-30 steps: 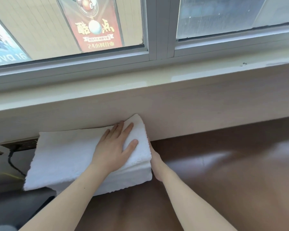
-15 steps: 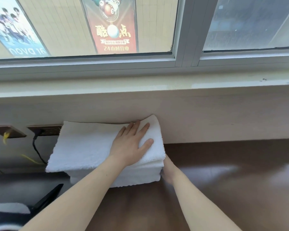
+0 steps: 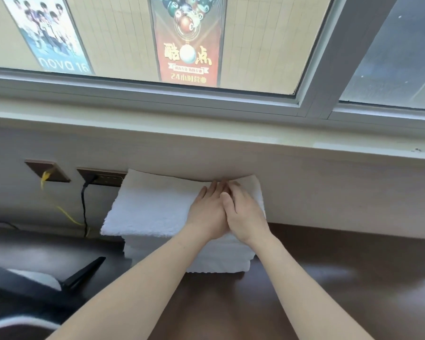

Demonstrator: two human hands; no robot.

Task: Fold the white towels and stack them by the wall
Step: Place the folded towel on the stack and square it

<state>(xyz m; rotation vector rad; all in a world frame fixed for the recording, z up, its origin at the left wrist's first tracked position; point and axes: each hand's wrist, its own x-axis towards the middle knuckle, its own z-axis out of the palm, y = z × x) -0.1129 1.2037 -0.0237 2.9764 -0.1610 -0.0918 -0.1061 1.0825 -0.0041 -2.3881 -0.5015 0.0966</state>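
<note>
Two bare forearms reach forward over a dark brown table (image 3: 341,278) whose smooth top is glossy enough to carry pale, blurred reflections. At the near left lies a black, flat, wedge-shaped object (image 3: 84,271) with a white surface beside it; what it is cannot be told. Farther in, a stack of white towels (image 3: 219,262) stands on the table with its back edge touching the wall (image 3: 341,190). The towels are folded rectangles of nubbly terry cloth with fuzzy edges, and the top towel (image 3: 152,204) overhangs the layers beneath on the left. The left hand (image 3: 207,213) and the right hand (image 3: 247,214) lie side by side, touching, palms down on the right part of that top towel; neither grip closes on anything, the fingers straight and laid together, pointing at the wall. The wall is a matte, pale beige panel with a faint wood grain. To the left of the stack it carries two brown rectangular socket plates (image 3: 48,171); a yellow cable (image 3: 64,213) hangs from the left one and a black cable (image 3: 84,207) from the right. Above runs a smooth cream windowsill (image 3: 231,137), then a grey-white window frame (image 3: 322,77). Through the glass show a red billiards poster (image 3: 188,45) and a pale blue poster reading "nova 16" (image 3: 49,38) on a tiled facade.
</note>
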